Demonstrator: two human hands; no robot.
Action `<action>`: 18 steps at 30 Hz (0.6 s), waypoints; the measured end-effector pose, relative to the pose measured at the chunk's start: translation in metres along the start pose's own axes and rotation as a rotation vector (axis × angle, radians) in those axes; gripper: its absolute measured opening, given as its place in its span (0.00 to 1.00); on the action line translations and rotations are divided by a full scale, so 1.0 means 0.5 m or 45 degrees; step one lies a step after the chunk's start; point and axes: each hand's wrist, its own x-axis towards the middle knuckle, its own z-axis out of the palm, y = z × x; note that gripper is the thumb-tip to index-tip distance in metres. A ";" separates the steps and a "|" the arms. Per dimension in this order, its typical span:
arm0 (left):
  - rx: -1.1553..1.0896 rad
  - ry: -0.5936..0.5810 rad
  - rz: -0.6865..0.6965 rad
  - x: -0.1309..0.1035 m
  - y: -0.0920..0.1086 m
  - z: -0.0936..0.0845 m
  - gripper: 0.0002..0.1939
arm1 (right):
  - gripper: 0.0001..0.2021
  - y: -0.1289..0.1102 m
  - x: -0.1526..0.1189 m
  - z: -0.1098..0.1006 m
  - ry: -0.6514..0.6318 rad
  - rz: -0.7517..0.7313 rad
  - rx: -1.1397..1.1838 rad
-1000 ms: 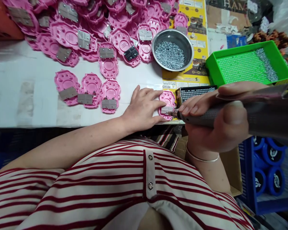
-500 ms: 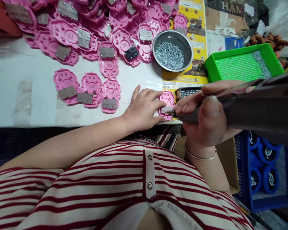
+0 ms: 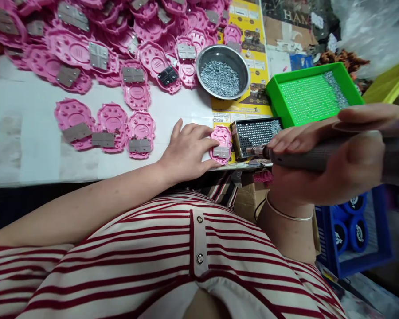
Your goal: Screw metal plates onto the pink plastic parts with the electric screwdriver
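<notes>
My left hand (image 3: pixel 189 153) lies at the table's front edge, thumb and fingers spread around the left side of a pink plastic part (image 3: pixel 221 139) with a grey metal plate on it. In my right hand (image 3: pixel 329 155) is a dark grey electric screwdriver (image 3: pixel 306 156), lying almost level. Its metal tip points left, over the front of a black-rimmed tray of perforated metal (image 3: pixel 256 135) that has small screws at its far right corner. The tray stands just right of the pink part.
Many pink parts (image 3: pixel 138 91) are heaped at the back left; three more (image 3: pixel 141 133) lie in a row nearer. A steel bowl of screws (image 3: pixel 222 73) and a green tray (image 3: pixel 314 95) stand behind. Blue crate (image 3: pixel 379 230) below right.
The screwdriver in my right hand has moved right, off the pink part to over the perforated tray. My left hand stays beside the part. The whole view has shifted slightly.
</notes>
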 end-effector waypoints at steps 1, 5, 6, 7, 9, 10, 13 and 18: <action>0.000 0.012 0.001 -0.001 -0.001 0.002 0.20 | 0.08 0.001 0.005 -0.010 0.048 -0.067 0.003; -0.002 0.058 -0.005 -0.005 -0.002 0.009 0.22 | 0.04 0.016 0.010 -0.039 0.187 -0.264 -0.022; -0.001 0.065 -0.004 -0.006 -0.003 0.010 0.22 | 0.04 0.019 0.010 -0.043 0.199 -0.270 -0.023; 0.003 0.068 -0.002 -0.006 -0.003 0.011 0.23 | 0.05 0.021 0.008 -0.045 0.206 -0.261 -0.024; 0.017 0.073 -0.001 -0.007 -0.003 0.011 0.24 | 0.04 0.020 0.006 -0.045 0.220 -0.217 -0.045; 0.024 0.073 -0.002 -0.007 -0.003 0.011 0.25 | 0.03 0.020 0.005 -0.044 0.227 -0.195 -0.067; 0.038 0.065 -0.001 -0.008 -0.003 0.010 0.25 | 0.03 0.021 0.006 -0.042 0.257 -0.196 -0.126; 0.040 0.078 0.004 -0.010 -0.004 0.011 0.24 | 0.03 0.030 0.008 -0.044 0.251 -0.203 -0.102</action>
